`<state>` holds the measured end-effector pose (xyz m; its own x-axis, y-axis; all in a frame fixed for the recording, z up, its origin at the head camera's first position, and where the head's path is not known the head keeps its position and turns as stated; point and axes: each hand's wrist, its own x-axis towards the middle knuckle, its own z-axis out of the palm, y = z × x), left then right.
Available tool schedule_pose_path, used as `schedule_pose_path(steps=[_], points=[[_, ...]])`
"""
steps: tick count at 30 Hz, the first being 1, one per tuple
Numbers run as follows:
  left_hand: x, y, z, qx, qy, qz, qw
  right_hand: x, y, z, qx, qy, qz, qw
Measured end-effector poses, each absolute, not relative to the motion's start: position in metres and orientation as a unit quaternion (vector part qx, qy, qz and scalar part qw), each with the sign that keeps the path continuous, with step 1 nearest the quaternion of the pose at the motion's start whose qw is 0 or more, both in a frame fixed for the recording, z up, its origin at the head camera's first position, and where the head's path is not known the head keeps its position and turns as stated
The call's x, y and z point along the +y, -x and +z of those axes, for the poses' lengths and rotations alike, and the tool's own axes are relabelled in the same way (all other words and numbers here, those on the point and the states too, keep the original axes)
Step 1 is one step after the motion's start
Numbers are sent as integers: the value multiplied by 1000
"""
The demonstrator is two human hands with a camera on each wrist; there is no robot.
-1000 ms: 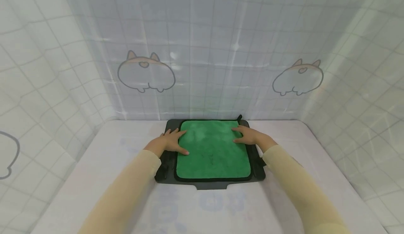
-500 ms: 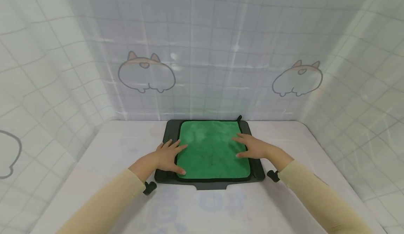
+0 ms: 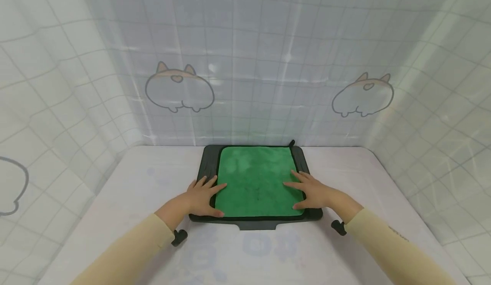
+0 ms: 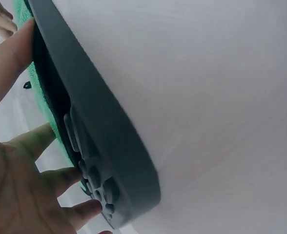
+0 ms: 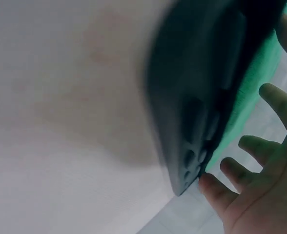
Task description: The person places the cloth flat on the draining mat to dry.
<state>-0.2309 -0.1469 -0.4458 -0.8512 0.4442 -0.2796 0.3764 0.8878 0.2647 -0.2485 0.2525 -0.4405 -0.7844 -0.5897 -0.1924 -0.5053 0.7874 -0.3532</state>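
Note:
A green cloth (image 3: 255, 178) with black edging lies flat on a dark grey tray-like board (image 3: 209, 159). A small black loop (image 3: 292, 143) sticks out at the cloth's far right corner. My left hand (image 3: 201, 197) spreads its fingers over the cloth's near left edge; in the left wrist view its thumb (image 4: 16, 53) reaches the edging, other fingertips are by the board's raised bumps (image 4: 97, 183). My right hand (image 3: 312, 191) lies spread at the near right edge. In the right wrist view its straight fingers (image 5: 258, 148) are alongside the green cloth (image 5: 253, 85).
The board stands on a pale table (image 3: 253, 259) with faint printed marks, its far edge close to a white gridded curtain (image 3: 249, 63) with animal drawings. Similar curtains rise at left and right. Small black devices (image 3: 179, 237) sit at both wrists.
Both hands have moved from the cloth's far half toward its near edge, fingers spread, the right hand also slightly outward. Cloth and board have stayed in place.

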Motion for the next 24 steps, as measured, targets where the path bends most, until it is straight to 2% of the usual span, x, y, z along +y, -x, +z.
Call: schedule_pose_path(steps=[3, 12, 24], points=[[-149, 230, -449, 959, -210, 100, 162, 255, 246, -444, 934, 299, -135, 140], [-155, 226, -452, 959, -207, 116, 154, 266, 242, -447, 938, 263, -145, 174], [-163, 217, -454, 964, -206, 100, 135, 279, 237, -456, 944, 246, -162, 150]])
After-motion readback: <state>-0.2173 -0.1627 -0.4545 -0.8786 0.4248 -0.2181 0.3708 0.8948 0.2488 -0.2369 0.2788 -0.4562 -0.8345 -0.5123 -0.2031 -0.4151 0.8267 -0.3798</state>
